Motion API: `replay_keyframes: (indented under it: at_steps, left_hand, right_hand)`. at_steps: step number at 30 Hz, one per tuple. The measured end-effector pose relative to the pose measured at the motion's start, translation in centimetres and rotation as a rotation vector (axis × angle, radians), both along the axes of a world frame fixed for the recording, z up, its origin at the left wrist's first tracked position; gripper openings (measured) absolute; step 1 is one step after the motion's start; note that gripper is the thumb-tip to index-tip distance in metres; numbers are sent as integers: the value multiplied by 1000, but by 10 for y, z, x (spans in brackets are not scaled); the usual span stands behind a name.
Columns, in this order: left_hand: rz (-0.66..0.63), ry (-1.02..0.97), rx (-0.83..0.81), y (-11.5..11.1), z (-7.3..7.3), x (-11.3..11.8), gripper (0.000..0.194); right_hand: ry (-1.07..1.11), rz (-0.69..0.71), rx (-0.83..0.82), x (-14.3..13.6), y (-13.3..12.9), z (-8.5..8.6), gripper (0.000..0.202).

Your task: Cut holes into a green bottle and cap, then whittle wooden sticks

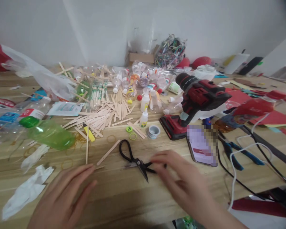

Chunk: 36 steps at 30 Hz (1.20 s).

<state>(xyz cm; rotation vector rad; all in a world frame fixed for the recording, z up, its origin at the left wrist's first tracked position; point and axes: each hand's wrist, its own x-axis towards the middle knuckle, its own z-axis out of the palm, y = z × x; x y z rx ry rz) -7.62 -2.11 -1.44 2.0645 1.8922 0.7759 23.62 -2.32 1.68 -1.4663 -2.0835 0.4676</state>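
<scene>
My left hand hovers low at the table's front left, its fingers stretched out and the thumb apart. Its fingertips are beside the near ends of two wooden craft sticks; whether they touch is unclear. A pair of black-handled scissors lies in the middle with the blades partly spread, one tip toward me. My right hand has its fingers closed around the right handle loop of the scissors, partly hiding it. Behind the scissors are a grey tape roll, a green bottle cap and a small glue bottle.
A red cordless drill stands at right, beside a phone, pliers and cables. Loose craft sticks and plastic bottles crowd the back. A green bottle and crumpled white tissue lie left.
</scene>
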Motion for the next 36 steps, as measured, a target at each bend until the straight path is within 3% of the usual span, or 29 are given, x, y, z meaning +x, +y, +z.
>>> replay_keyframes:
  at_steps: [3, 5, 8, 16, 20, 26, 32, 36]
  left_hand:
    - [-239, 317, 189, 12, -13, -5, 40]
    - [-249, 434, 176, 18, -20, -9, 39]
    - [-242, 490, 116, 22, -25, -14, 37]
    - [-150, 548, -9, 33, -18, -12, 36]
    - [-114, 469, -6, 36, -8, -6, 35]
    - [-84, 266, 46, 37, 15, 5, 28]
    - [-163, -5, -28, 44, 34, 24, 20]
    - [-215, -175, -13, 46, 41, 38, 24]
  right_hand:
    - [-201, 37, -7, -23, 16, -17, 28]
    - [-387, 15, -178, -37, 26, -23, 34]
    - [-503, 22, -332, -49, 35, -21, 26]
    - [-409, 85, -456, -43, 53, -16, 15]
    - [-299, 173, -532, -25, 68, -18, 14]
    - [-15, 184, -582, -10, 83, -29, 17]
    - [117, 244, -606, -10, 83, -30, 18]
    - [92, 219, -600, -8, 83, -31, 16]
